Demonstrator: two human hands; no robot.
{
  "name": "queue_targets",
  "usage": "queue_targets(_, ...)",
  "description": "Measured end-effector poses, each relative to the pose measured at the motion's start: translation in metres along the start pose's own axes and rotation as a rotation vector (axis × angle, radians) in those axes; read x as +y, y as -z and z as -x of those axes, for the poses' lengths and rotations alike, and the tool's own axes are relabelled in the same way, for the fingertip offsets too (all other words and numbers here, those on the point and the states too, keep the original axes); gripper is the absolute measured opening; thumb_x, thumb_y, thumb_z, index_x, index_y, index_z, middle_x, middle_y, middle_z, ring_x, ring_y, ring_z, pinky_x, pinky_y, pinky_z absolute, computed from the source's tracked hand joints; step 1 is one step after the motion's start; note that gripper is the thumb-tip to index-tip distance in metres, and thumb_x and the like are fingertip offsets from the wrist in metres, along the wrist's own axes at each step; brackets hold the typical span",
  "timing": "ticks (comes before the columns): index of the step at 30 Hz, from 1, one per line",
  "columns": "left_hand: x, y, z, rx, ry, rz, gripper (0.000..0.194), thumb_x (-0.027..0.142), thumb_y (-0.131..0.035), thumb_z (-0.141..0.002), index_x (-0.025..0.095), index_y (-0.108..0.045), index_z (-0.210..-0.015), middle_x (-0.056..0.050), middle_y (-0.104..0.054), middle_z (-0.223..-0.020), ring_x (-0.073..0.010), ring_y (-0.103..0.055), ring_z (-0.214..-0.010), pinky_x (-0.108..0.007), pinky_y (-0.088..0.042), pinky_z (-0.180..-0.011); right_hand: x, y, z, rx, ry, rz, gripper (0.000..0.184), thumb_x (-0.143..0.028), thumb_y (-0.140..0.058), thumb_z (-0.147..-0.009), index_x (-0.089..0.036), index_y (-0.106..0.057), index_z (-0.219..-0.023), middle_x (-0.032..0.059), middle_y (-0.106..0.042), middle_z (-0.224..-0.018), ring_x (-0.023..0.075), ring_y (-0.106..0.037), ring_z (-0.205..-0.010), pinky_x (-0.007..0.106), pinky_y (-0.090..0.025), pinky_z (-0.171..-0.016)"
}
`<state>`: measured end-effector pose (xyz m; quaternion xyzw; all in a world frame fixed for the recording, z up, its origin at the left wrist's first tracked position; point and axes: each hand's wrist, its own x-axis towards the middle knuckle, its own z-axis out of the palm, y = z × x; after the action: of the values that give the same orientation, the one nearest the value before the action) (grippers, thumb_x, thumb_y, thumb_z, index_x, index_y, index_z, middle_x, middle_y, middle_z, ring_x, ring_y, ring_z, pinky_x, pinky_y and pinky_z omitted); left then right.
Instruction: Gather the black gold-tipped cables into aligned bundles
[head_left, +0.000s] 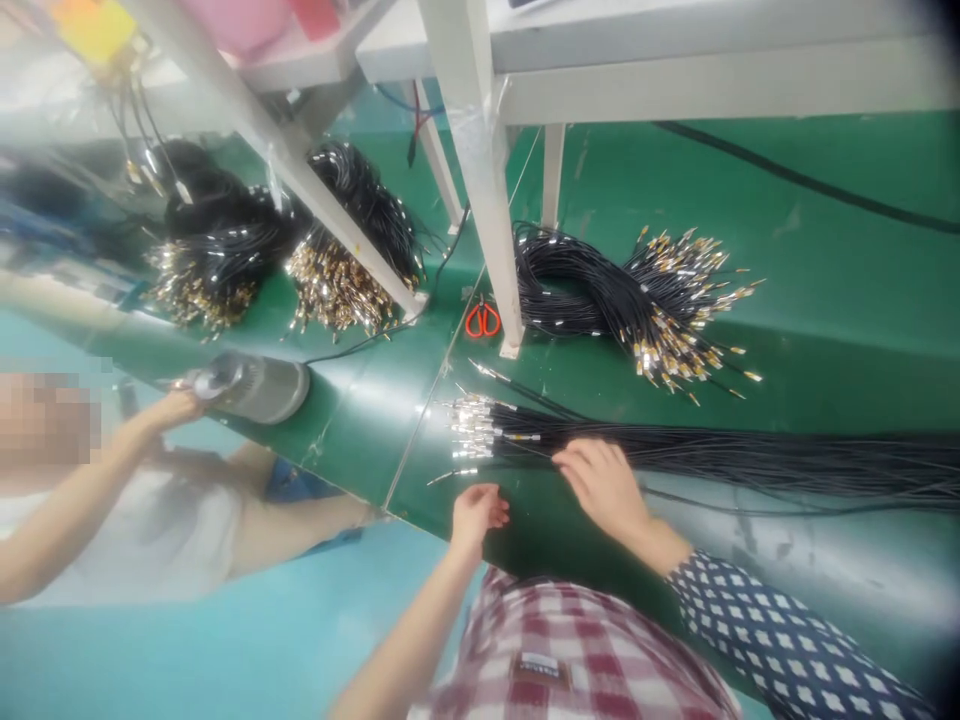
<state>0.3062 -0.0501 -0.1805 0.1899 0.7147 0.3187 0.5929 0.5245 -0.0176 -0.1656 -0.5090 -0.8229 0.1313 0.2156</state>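
Observation:
A long bundle of thin black cables with silver connector tips lies across the green table. My right hand, in a dotted sleeve, rests on the bundle just behind the tips, fingers bent and pinching at the cables. My left hand is at the table's near edge with its fingers curled. A single loose cable tip lies just left of it. What the left fingers hold is hidden.
A coiled cable bundle with gold tips lies behind, beside a white frame leg and orange scissors. More coils sit at the back left. Another person's hand touches a grey cylinder.

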Motion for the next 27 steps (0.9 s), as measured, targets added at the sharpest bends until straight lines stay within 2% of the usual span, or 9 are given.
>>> queue_targets(2, 0.000, 0.005, 0.001, 0.030, 0.020, 0.036, 0.022, 0.027, -0.068, -0.072, 0.012, -0.061, -0.086, -0.005, -0.067, -0.061, -0.0112, -0.060, -0.046, -0.020, -0.044, -0.046, -0.011, -0.017, -0.007, -0.108, 0.096, 0.010, 0.024, -0.024, -0.044, -0.097, -0.024, -0.067, -0.102, 0.0049, -0.068, -0.099, 0.0189, -0.055, -0.091, 0.033, -0.035, -0.076)
queue_targets(4, -0.001, 0.009, 0.003, 0.044, 0.039, 0.066, 0.023, 0.027, -0.070, -0.071, 0.012, -0.060, -0.085, -0.006, -0.067, -0.061, -0.0116, -0.060, -0.046, -0.020, -0.043, -0.044, -0.020, -0.036, -0.017, -0.191, 0.107, 0.020, 0.019, -0.023, -0.048, -0.095, -0.023, -0.066, -0.101, 0.0044, -0.068, -0.099, 0.0187, -0.054, -0.091, 0.033, -0.034, -0.074)
queue_targets(7, -0.004, 0.015, 0.007, 0.063, 0.053, 0.110, 0.023, 0.026, -0.071, -0.072, 0.011, -0.059, -0.085, -0.006, -0.067, -0.060, -0.0118, -0.059, -0.045, -0.019, -0.042, -0.044, -0.025, -0.055, -0.030, -0.229, 0.077, 0.030, 0.015, -0.022, -0.051, -0.093, -0.021, -0.066, -0.090, 0.0049, -0.067, -0.094, 0.0192, -0.052, -0.090, 0.033, -0.032, -0.073)
queue_targets(10, -0.007, 0.020, 0.010, 0.089, 0.058, 0.166, 0.023, 0.024, -0.072, -0.074, 0.011, -0.058, -0.087, -0.007, -0.067, -0.061, -0.0120, -0.059, -0.044, -0.020, -0.042, -0.043, -0.023, -0.059, -0.034, -0.248, 0.077, 0.008, 0.018, -0.021, -0.050, -0.093, -0.019, -0.065, -0.083, 0.0053, -0.066, -0.086, 0.0185, -0.051, -0.087, 0.032, -0.032, -0.073)
queue_targets(17, 0.003, 0.016, 0.010, 0.161, 0.011, 0.406, 0.011, 0.017, -0.060, -0.087, 0.014, -0.050, -0.092, -0.012, -0.071, -0.085, -0.0119, -0.066, -0.060, -0.023, -0.051, -0.059, -0.029, -0.041, -0.016, -0.247, 0.007, -0.113, 0.018, -0.025, -0.047, -0.095, -0.021, -0.065, -0.093, 0.0036, -0.067, -0.092, 0.0168, -0.057, -0.090, 0.030, -0.041, -0.081)
queue_targets(20, 0.010, 0.016, 0.016, 0.137, -0.004, 0.454, 0.012, 0.016, -0.062, -0.085, 0.014, -0.051, -0.091, -0.012, -0.070, -0.081, -0.0131, -0.066, -0.061, -0.025, -0.052, -0.061, -0.031, -0.025, -0.004, -0.263, -0.092, -0.338, 0.026, -0.027, -0.040, -0.098, -0.022, -0.064, -0.105, 0.0031, -0.064, -0.094, 0.0124, -0.059, -0.074, 0.027, -0.046, -0.074)
queue_targets(23, 0.023, 0.020, 0.036, 0.073, -0.046, 0.442, 0.028, 0.015, -0.072, -0.076, 0.011, -0.057, -0.098, -0.009, -0.068, -0.077, -0.0158, -0.065, -0.059, -0.026, -0.050, -0.057, -0.035, -0.006, 0.011, -0.253, -0.226, -0.616, 0.031, -0.034, -0.039, -0.097, -0.020, -0.067, -0.102, 0.0039, -0.060, -0.089, 0.0123, -0.058, -0.067, 0.028, -0.048, -0.072)
queue_targets(25, 0.036, 0.022, 0.053, 0.027, -0.137, 0.443, 0.042, 0.020, -0.077, -0.071, 0.014, -0.059, -0.108, -0.008, -0.068, -0.089, -0.0155, -0.066, -0.065, -0.026, -0.049, -0.058, -0.040, 0.006, 0.022, -0.253, -0.313, -0.723, 0.036, -0.042, -0.041, -0.096, -0.020, -0.068, -0.099, 0.0041, -0.058, -0.085, 0.0129, -0.057, -0.067, 0.029, -0.048, -0.069)
queue_targets(27, 0.051, 0.021, 0.066, -0.030, -0.307, 0.441, 0.047, 0.029, -0.077, -0.072, 0.018, -0.059, -0.114, -0.007, -0.066, -0.097, -0.0144, -0.065, -0.070, -0.025, -0.048, -0.059, -0.046, 0.020, 0.031, -0.304, -0.415, -0.851, 0.043, -0.052, -0.041, -0.093, -0.019, -0.068, -0.098, 0.0037, -0.056, -0.085, 0.0102, -0.052, -0.058, 0.027, -0.045, -0.058)
